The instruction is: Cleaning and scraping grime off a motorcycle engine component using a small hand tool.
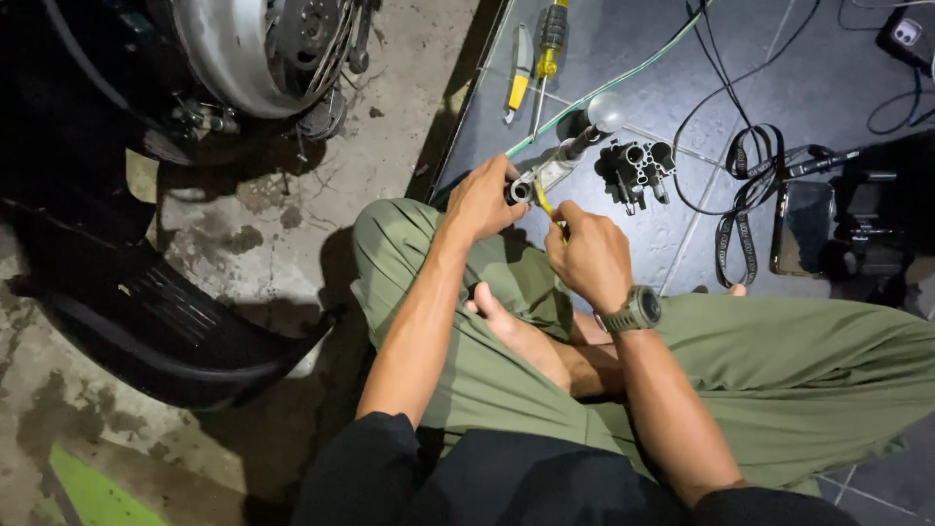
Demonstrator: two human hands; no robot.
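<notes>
Over the dark floor tiles (604, 58), left hand (482, 200) clenched the socket assembly (545, 175) while right hand (587, 255) pinched a yellow wire (542, 203), fitting unfinished.

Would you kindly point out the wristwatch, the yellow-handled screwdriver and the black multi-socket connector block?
Wristwatch (638, 310): head view, on its face.
Yellow-handled screwdriver (550, 44): head view, on its handle.
Black connector block (638, 166): head view, on its sockets.

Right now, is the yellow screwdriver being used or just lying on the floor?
Just lying there. The yellow screwdriver rests flat on the dark floor tiles, away from both hands, which are busy with a small metal part.
</notes>
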